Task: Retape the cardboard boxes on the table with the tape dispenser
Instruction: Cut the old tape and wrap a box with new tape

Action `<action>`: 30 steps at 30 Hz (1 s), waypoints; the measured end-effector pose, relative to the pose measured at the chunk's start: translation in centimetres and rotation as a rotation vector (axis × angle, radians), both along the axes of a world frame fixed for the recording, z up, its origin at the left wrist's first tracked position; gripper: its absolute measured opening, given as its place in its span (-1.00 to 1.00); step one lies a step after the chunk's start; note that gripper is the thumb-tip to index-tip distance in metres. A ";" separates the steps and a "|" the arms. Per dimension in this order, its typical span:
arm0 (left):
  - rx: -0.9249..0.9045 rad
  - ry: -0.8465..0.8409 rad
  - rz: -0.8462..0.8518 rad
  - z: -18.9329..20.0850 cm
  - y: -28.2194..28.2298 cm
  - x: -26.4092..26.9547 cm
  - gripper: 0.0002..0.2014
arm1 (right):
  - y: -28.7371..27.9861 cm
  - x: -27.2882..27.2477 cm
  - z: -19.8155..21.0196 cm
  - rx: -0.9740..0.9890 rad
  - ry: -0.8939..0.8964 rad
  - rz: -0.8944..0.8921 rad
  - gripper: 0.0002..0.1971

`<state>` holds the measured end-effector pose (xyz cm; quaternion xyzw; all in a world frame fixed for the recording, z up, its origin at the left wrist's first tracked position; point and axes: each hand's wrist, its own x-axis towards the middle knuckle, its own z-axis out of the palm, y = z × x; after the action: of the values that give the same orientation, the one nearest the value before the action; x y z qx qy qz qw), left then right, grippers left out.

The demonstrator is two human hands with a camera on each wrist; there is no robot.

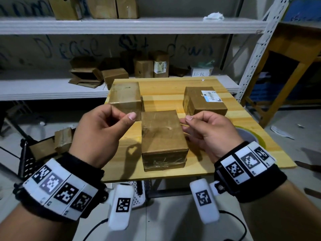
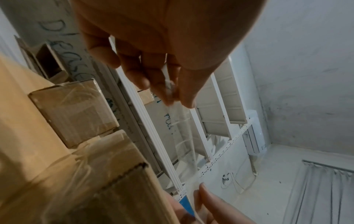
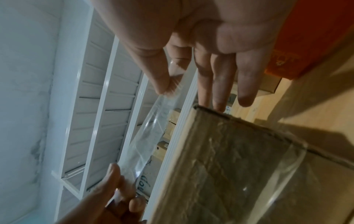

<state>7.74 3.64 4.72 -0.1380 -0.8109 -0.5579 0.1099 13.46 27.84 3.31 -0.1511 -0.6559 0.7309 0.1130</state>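
Holding clear tape strip stretched above middle cardboard box on wooden table: left hand pinching one end, right hand pinching the other.

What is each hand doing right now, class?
Left hand: pinches one end of the clear tape strip.
Right hand: pinches the other end, above the nearest box.

Both hands are bare. Each wrist wears a black fabric band faced with white plates printed with black square markers. A white marker-tagged pod hangs under each wrist, trailing a black cable.
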 end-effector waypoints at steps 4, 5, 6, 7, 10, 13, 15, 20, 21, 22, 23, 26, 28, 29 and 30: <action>0.099 -0.073 -0.032 -0.3 0.0 -0.2 -0.77 | 0.0 0.1 0.3 -0.034 -0.052 0.092 -0.93; 0.112 -0.091 -0.026 -0.5 -0.1 -0.4 -0.77 | -0.1 0.2 0.3 -0.036 -0.052 0.107 -0.93; 0.131 -0.114 -0.019 -0.5 -0.3 -0.5 -0.77 | -0.1 0.2 0.3 -0.019 -0.044 0.116 -0.93; 0.151 -0.137 -0.017 -0.6 -0.4 -0.8 -0.76 | -0.1 0.2 0.1 0.019 -0.031 0.115 -0.92; 0.171 -0.171 -0.031 -0.8 -0.9 -1.2 -0.75 | -0.1 0.3 -0.2 0.106 0.016 0.084 -0.92; 0.133 -0.184 -0.037 -1.0 -0.9 -1.4 -0.75 | 0.1 0.4 -0.4 0.117 0.042 0.054 -0.94; 0.101 -0.206 -0.042 -1.3 -1.0 -1.8 -0.73 | -0.1 0.5 -0.5 0.105 0.060 0.039 -0.93; 0.130 -0.367 -0.117 -1.7 -1.4 -3.2 -0.75 | -1.0 0.9 -1.2 0.070 0.055 0.003 -0.74; 0.142 -0.385 -0.131 -1.7 -1.5 -3.4 -0.76 | -1.1 0.9 -1.3 0.060 0.048 0.000 -0.73; 0.153 -0.397 -0.142 -1.7 -1.6 -3.7 -0.77 | -1.2 0.9 -1.4 0.054 0.040 -0.004 -0.72; 0.163 -0.406 -0.154 -1.6 -1.8 -3.8 -0.77 | -1.3 0.8 -1.4 0.053 0.034 -0.008 -0.72; 0.178 -0.446 -0.165 -1.8 -2.0 -4.3 -0.72 | -1.6 0.7 -1.8 0.077 0.028 -0.017 -0.73; 0.178 -0.471 -0.172 -2.1 -1.8 -4.3 -0.74 | -1.5 0.5 -2.0 0.093 0.023 -0.029 -0.74; 0.173 -0.478 -0.173 -2.3 -1.7 -4.3 -0.74 | -1.5 0.5 -2.1 0.093 0.023 -0.036 -0.74; 0.166 -0.481 -0.171 -2.4 -1.8 -4.3 -0.73 | -1.4 0.4 -2.1 0.091 0.025 -0.042 -0.75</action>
<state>3.41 1.89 2.33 -0.0600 -0.7506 -0.6466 -0.1224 13.86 26.39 1.16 -0.1503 -0.6837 0.6996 0.1432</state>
